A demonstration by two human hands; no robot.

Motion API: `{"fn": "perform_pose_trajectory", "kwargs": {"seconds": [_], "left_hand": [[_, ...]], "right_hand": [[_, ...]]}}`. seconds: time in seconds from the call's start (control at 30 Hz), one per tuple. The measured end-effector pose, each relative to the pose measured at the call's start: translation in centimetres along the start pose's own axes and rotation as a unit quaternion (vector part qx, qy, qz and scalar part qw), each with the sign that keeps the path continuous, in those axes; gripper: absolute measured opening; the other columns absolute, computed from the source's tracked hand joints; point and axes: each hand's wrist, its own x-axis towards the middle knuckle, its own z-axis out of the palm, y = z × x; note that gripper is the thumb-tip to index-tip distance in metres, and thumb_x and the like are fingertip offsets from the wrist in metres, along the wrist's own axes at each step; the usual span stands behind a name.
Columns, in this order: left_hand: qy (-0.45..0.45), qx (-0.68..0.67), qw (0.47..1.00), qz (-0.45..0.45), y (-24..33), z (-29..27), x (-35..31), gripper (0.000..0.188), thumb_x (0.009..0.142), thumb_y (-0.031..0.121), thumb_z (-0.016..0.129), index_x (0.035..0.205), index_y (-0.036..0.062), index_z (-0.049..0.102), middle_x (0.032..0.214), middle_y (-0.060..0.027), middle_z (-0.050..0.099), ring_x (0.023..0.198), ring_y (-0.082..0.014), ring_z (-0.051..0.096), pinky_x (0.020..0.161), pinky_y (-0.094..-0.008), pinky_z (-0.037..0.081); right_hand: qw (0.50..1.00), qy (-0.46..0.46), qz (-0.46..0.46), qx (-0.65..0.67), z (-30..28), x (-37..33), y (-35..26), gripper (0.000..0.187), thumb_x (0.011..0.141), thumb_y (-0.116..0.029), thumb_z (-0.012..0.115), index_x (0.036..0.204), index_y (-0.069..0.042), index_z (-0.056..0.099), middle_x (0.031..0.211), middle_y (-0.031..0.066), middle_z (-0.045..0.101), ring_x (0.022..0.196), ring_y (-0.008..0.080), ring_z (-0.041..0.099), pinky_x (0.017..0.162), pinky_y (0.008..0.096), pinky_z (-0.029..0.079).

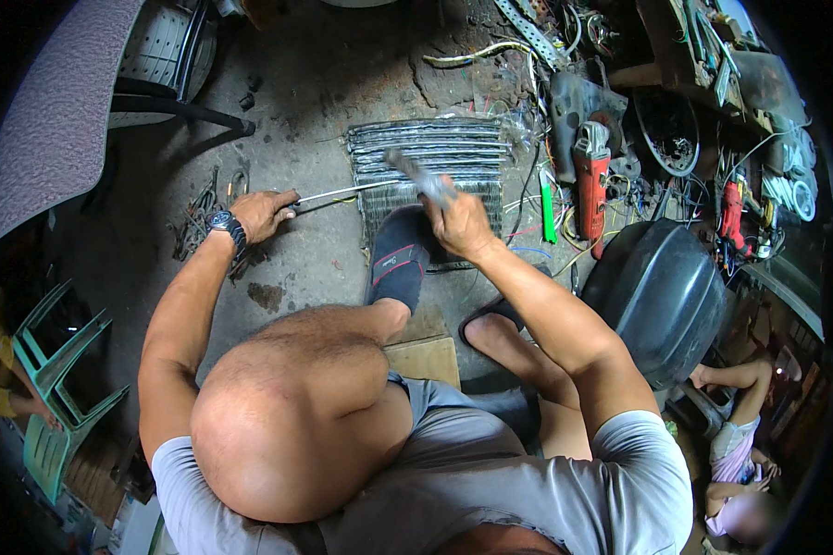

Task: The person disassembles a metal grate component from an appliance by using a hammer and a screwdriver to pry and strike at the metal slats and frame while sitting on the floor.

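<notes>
A dark finned metal coil [426, 139], like a radiator core, lies on the floor in front of me. My left hand [261, 215], wearing a wristwatch, is closed on the near end of a long thin metal rod [338, 193]. The rod's far tip reaches onto the fins. Above the coil, my right hand [463, 225] is closed around a grey hammer-like tool [421, 176], smeared by motion. The tool's head is close to the rod's tip; whether they touch I cannot tell. My dark shoe [400, 254] rests on the coil's near edge.
Right of the coil lie a green cutter [548, 208], a red angle grinder [592, 185], loose wires and a black rounded casing [662, 296]. Left are scrap metal pieces [199, 208] and a chair leg [185, 109]. A person [740, 462] is at lower right.
</notes>
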Motion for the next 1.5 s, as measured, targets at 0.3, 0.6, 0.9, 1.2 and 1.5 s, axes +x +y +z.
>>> {"fn": "perform_pose_trajectory", "kwargs": {"seconds": [0.3, 0.6, 0.9, 1.2, 1.5], "left_hand": [[-0.003, 0.000, 1.000, -0.024, -1.7, 0.1, -1.8, 0.036, 0.105, 0.033, 0.055, 0.136, 0.0137, 0.059, 0.121, -0.0217, 0.070, 0.112, -0.0449, 0.065, 0.093, -0.0532, 0.052], [0.029, -0.010, 1.000, 0.001, -3.8, 1.1, -2.1, 0.031, 0.105, 0.031, 0.055, 0.129, 0.0118, 0.059, 0.112, -0.0205, 0.071, 0.106, -0.0449, 0.065, 0.087, -0.0537, 0.052], [-0.026, 0.007, 0.999, -0.025, -3.7, 1.2, -1.6, 0.030, 0.106, 0.033, 0.055, 0.130, 0.0166, 0.058, 0.112, -0.0195, 0.071, 0.109, -0.0430, 0.066, 0.090, -0.0536, 0.052], [0.034, 0.019, 0.999, 0.004, -7.1, 3.1, -1.2, 0.033, 0.105, 0.032, 0.055, 0.134, 0.0166, 0.058, 0.124, -0.0185, 0.069, 0.115, -0.0420, 0.064, 0.095, -0.0531, 0.051], [-0.017, 0.001, 0.999, -0.030, -5.5, 0.8, -0.1, 0.033, 0.105, 0.029, 0.057, 0.134, 0.0159, 0.060, 0.124, -0.0174, 0.070, 0.118, -0.0398, 0.064, 0.105, -0.0576, 0.042]], "right_hand": [[0.996, -0.078, 0.045, -0.016, -1.2, 3.0, -3.9, 0.029, 0.103, -0.027, 0.059, 0.112, -0.002, 0.048, 0.075, 0.0271, 0.068, 0.070, 0.0509, 0.066, 0.063, 0.0607, 0.051], [0.984, -0.162, 0.058, -0.037, -0.8, 4.2, -3.9, 0.035, 0.104, -0.034, 0.057, 0.111, -0.001, 0.049, 0.076, 0.0265, 0.068, 0.072, 0.0504, 0.067, 0.065, 0.0597, 0.052], [0.964, -0.226, 0.108, -0.088, 0.1, 5.5, -3.0, 0.036, 0.105, -0.036, 0.056, 0.108, -0.001, 0.053, 0.082, 0.0299, 0.070, 0.077, 0.0525, 0.068, 0.067, 0.0593, 0.053], [0.951, -0.258, 0.084, -0.149, 1.4, 6.1, -2.0, 0.032, 0.105, -0.034, 0.056, 0.111, -0.003, 0.052, 0.079, 0.0275, 0.070, 0.076, 0.0501, 0.069, 0.069, 0.0586, 0.054], [0.948, -0.256, 0.102, -0.157, 2.4, 5.9, -1.9, 0.037, 0.104, -0.037, 0.056, 0.112, -0.001, 0.055, 0.081, 0.0262, 0.072, 0.075, 0.0509, 0.069, 0.070, 0.0594, 0.054]]}}
